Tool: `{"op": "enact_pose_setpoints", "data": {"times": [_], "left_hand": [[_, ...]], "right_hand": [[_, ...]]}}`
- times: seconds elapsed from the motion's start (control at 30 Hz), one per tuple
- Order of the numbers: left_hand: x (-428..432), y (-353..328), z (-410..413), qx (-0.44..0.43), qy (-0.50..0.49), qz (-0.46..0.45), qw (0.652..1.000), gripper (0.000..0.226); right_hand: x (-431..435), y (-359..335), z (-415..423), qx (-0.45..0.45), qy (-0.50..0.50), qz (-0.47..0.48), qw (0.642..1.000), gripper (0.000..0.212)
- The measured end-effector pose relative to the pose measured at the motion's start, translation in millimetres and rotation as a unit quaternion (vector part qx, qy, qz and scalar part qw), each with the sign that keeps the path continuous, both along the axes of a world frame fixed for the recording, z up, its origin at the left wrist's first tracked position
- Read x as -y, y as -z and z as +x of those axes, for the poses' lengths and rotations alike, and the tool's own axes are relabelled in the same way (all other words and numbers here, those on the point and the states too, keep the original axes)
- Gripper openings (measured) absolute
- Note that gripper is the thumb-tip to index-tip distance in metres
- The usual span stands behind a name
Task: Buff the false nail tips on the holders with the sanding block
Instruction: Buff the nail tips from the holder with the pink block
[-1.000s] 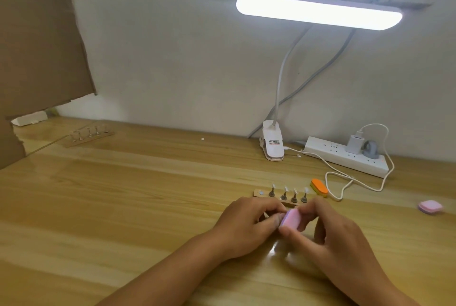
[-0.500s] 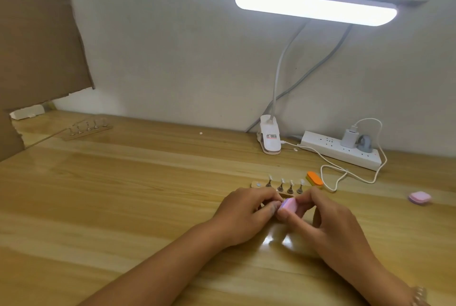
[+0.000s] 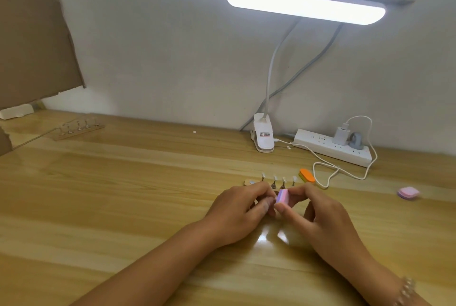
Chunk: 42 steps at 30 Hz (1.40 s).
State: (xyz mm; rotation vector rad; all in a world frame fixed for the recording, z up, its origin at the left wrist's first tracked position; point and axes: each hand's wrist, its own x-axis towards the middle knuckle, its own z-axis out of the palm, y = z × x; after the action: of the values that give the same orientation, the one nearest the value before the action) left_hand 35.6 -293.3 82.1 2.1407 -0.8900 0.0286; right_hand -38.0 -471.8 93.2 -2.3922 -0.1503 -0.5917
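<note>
The left hand (image 3: 237, 212) curls its fingertips against the sanding block (image 3: 282, 197), and I cannot tell what, if anything, they pinch. The right hand (image 3: 318, 216) pinches that soft, rectangular pink-and-lilac block just above the glossy wooden worktop (image 3: 123, 194). Just behind, four pale nail tips (image 3: 284, 179) stand on small metal holders (image 3: 273, 185), partly hidden by knuckles.

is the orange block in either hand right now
No, the orange block lies on the table beside the holder strip; the right hand pinches the pink block.
</note>
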Motion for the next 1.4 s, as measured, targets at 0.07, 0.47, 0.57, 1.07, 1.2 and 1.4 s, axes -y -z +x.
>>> {"op": "enact_pose_setpoints", "data": {"times": [0.07, 0.47, 0.57, 1.07, 1.2, 1.4], "left_hand": [[0.1, 0.3, -0.6, -0.003, 0.001, 0.0, 1.0, 0.015], [-0.2, 2.1, 3.5, -0.033, 0.017, -0.025, 0.999, 0.015], [0.4, 2.4, 4.2, -0.029, 0.02, -0.018, 0.999, 0.017], [0.0, 0.8, 3.4, -0.033, 0.022, -0.007, 0.999, 0.018], [-0.3, 0.6, 3.5, -0.034, 0.013, -0.015, 0.999, 0.016], [0.2, 2.3, 3.7, -0.032, 0.016, -0.018, 0.999, 0.016]], "right_hand": [[0.8, 0.7, -0.2, 0.007, 0.0, -0.019, 1.0, 0.027], [1.1, 0.1, 1.1, 0.011, 0.002, -0.022, 1.0, 0.035], [1.3, 2.0, 1.4, 0.015, 0.007, -0.043, 0.999, 0.034], [2.3, 2.5, 3.4, 0.004, -0.007, -0.021, 1.0, 0.031], [0.4, 1.7, 2.7, -0.01, -0.038, 0.004, 0.999, 0.029], [1.3, 1.9, 3.7, -0.003, -0.048, 0.014, 0.999, 0.032]]}}
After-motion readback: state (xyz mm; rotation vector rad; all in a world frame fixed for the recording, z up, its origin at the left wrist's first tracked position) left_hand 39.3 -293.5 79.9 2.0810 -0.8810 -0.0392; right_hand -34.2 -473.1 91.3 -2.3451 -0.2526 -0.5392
